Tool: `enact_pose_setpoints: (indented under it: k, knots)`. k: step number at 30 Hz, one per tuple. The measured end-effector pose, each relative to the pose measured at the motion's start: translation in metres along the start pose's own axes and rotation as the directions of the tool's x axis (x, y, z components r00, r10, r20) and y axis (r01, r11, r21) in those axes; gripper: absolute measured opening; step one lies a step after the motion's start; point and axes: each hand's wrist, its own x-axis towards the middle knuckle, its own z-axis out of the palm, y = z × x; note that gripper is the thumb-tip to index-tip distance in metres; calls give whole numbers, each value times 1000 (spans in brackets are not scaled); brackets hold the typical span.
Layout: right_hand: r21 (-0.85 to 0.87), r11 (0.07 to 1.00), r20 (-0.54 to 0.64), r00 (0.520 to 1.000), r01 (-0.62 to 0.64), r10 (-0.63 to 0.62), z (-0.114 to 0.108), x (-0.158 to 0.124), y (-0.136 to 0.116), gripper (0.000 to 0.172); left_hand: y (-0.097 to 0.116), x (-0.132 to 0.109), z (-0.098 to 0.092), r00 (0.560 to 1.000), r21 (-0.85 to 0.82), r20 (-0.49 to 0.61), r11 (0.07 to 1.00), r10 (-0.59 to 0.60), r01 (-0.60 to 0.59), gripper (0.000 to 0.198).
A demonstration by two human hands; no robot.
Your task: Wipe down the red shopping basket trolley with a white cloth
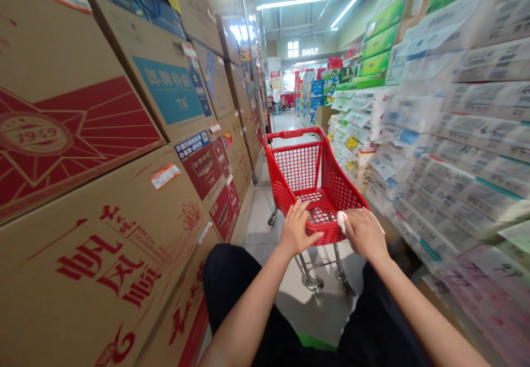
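Observation:
A red plastic shopping cart (342, 182) with grid walls stands in the aisle in front of my knees, its basket holding nothing visible. My left hand (297, 229) rests at the cart's near left rim, fingers spread and thumb stretched to the right. At the near right rim is my right hand (363, 232), fingers closed around a small crumpled white tissue (342, 221) that touches the cart's edge. Metal legs and wheels (314, 284) show beneath the basket.
Stacked cardboard boxes (174, 201) line the left side close to my left arm. Piled white tissue packs (467, 163) line the right side. Farther down the aisle, a person (276, 97) is near a low stool, and blue and green cartons (317, 88) stand on the right.

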Motion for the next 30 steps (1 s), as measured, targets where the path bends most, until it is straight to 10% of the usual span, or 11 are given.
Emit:
enact_pose_setpoints:
  k: [6,15,25,30]
  knots:
    - [82,991,7,994,106,-107,13,8,-60,38,-7,1,6,1000,18,3,1000,-9,9,40]
    - [-22,995,-8,996,92,-93,4,7,36,38,-33,11,-12,990,74,141,997,12,-22,37]
    - [91,991,17,995,96,-98,18,14,-48,36,16,20,11,979,246,196,969,-48,-2,57]
    - [250,935,73,958,250,-276,12,22,-28,39,5,3,10,997,138,73,990,-5,-5,51]
